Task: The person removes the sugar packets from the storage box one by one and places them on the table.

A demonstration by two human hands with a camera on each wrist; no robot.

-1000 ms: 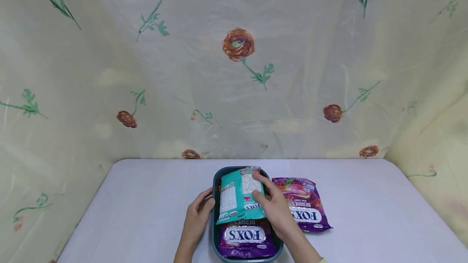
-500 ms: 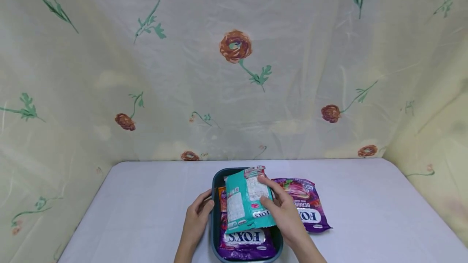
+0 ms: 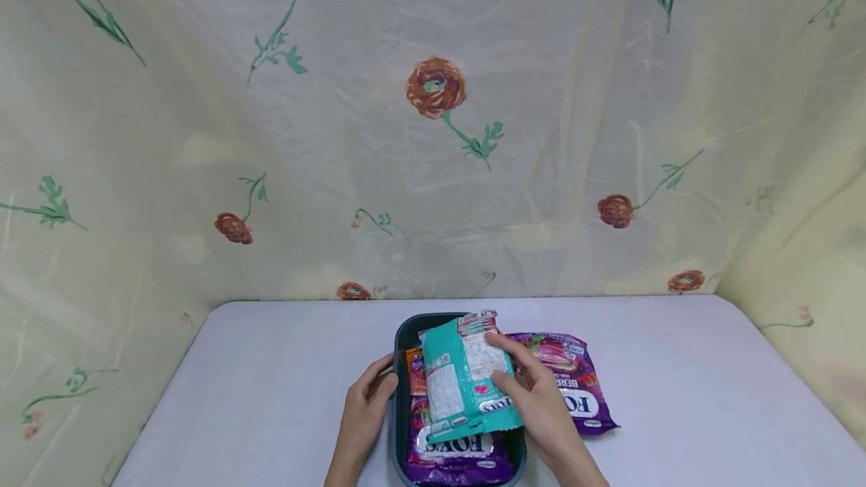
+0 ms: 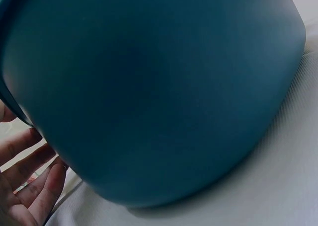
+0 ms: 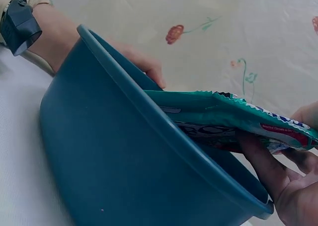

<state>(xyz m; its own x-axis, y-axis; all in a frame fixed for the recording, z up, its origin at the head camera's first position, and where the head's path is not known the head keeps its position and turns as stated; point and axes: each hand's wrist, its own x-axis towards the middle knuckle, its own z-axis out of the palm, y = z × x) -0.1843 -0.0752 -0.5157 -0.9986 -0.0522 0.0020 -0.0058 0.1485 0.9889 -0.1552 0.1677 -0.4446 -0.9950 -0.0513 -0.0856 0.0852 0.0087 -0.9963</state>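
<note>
My right hand (image 3: 551, 412) pinches a teal candy bag (image 3: 453, 370) along its right edge, thumb and fingers on its faces. This bag is tilted over the mouth of a dark teal plastic tub (image 5: 114, 136); its lower edge covers part of a purple candy bag (image 3: 463, 468) lying inside. An orange-topped packet part (image 3: 416, 374) shows beneath at the tub's left. At the tub's left side rests my left hand (image 3: 363, 412); in the left wrist view its fingertips (image 4: 55, 176) touch the outer wall.
Another purple candy bag (image 3: 587, 382) lies on the white table (image 3: 271, 397) right of the tub, partly behind my right hand. A flowered cloth (image 3: 325, 134) hangs behind the table and along both sides.
My right hand has moved the teal bag rightward and toward me, uncovering more of the tub's left interior and the orange-topped part. My left hand keeps its place at the tub.
</note>
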